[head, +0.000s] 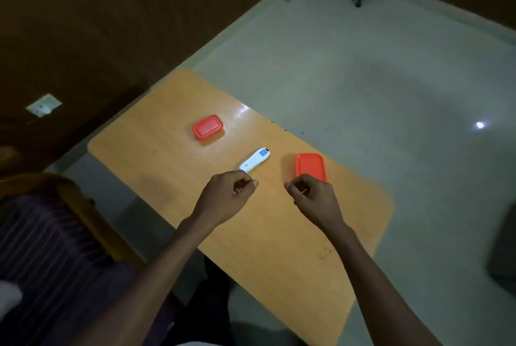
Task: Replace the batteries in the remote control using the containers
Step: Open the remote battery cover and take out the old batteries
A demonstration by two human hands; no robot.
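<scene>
**Remote within reach, both lids on: how I expect the pieces to handle**

The white remote control [254,160] lies flat at the middle of the frame on the orange-brown table [156,133], running diagonally with its blue-labelled end toward the upper right. One red container [208,126] sits above and left of it, well apart; the second red container [310,166] sits just right of it. Both have their lids on, so I can't see any batteries.

My left hand [227,195] hovers just below the remote's near end, fingers curled with the thumb stretched toward the fingertips; it seems to hold nothing, and I can't tell whether it touches the remote. My right hand [314,193] is loosely curled at the near edge of the right-hand container, covering that edge. A thin orange streak shows by its fingers; I can't say whether that is the lid rim or something pinched.

I judge the remote to be light, rigid plastic, smooth enough to skid on this glossy tabletop. I would take it across its narrow sides near the middle, then turn it over to reach the battery cover, which is not visible from here. The containers look like thin, slightly flexible plastic; their lids are best lifted at a corner while the other hand steadies the base.
</scene>
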